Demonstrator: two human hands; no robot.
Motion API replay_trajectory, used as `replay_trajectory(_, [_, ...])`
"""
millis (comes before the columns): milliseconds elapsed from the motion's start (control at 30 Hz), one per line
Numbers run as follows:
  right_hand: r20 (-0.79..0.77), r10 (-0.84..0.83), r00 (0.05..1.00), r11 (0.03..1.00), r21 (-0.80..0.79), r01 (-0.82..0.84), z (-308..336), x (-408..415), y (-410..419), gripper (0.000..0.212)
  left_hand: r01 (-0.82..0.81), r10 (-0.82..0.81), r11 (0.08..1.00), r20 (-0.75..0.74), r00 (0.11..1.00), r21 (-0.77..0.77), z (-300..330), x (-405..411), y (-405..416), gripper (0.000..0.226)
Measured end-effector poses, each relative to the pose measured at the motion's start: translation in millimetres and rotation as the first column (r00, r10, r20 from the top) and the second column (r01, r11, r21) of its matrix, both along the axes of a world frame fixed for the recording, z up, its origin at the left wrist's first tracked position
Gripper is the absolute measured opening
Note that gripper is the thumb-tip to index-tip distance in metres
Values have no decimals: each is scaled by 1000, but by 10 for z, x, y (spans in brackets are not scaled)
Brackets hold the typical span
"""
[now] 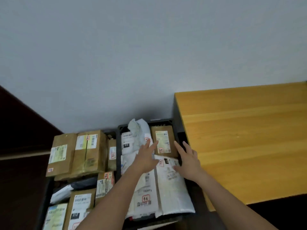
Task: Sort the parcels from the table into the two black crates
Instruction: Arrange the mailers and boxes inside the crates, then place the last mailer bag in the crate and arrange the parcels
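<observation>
Parcels filled both crates: white plastic mailers (172, 185) and a small brown cardboard box (163, 141) lay in the right black crate (118, 155). I saw my left hand (145, 156) and right hand (188, 157) spread wide above them, holding nothing. Brown cartons (89, 150) packed the left black crate (44, 193); the yellow wooden table (245, 138) stood just right.

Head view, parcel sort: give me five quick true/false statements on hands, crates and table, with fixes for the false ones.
1. Both hands are open above the right black crate. True: left hand and right hand have straight, spread fingers.
2. The wooden table has parcels stacked on it. False: its visible top shows none.
3. The left black crate holds mostly brown cardboard boxes. True.
4. The right hand grips a brown box. False: it holds nothing; the box lies in the right crate.
5. White mailer bags lie in the right crate. True.
</observation>
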State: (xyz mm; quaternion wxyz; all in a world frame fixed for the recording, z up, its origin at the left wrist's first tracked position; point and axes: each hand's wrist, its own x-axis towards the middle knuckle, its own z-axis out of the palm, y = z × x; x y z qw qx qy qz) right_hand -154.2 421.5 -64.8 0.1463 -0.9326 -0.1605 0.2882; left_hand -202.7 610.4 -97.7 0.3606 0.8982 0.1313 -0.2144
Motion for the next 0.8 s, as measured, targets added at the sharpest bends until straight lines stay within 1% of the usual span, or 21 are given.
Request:
replay_trajectory(67, [49,-41,998,998,-39,43,179,81,-297,94,90,-91,994,13,996,67,154,239,-294,82])
replay_trajectory(233, [118,-185,976,980,-48,191,522,272,-1209,93,258,-267,955,45,963,150,604,728,-1205,83])
replay_trajectory(400, [178,-340,923,935,-37,352,775,398,-2366,92,383,-422,880,94,902,279,857,1091,-2363,85])
replay_trajectory(600, [235,-448,862,880,-51,472,1025,494,-3863,96,484,-520,828,63,852,285,1163,1460,-3856,86])
replay_trajectory(700, [226,-507,832,846,-58,531,1159,565,-4599,95,492,-543,815,103,834,306,1304,1594,-4535,87])
replay_trajectory(800, [230,-540,810,827,-36,561,1304,644,-5160,93,498,-559,807,139,818,316,1392,1719,-5060,87])
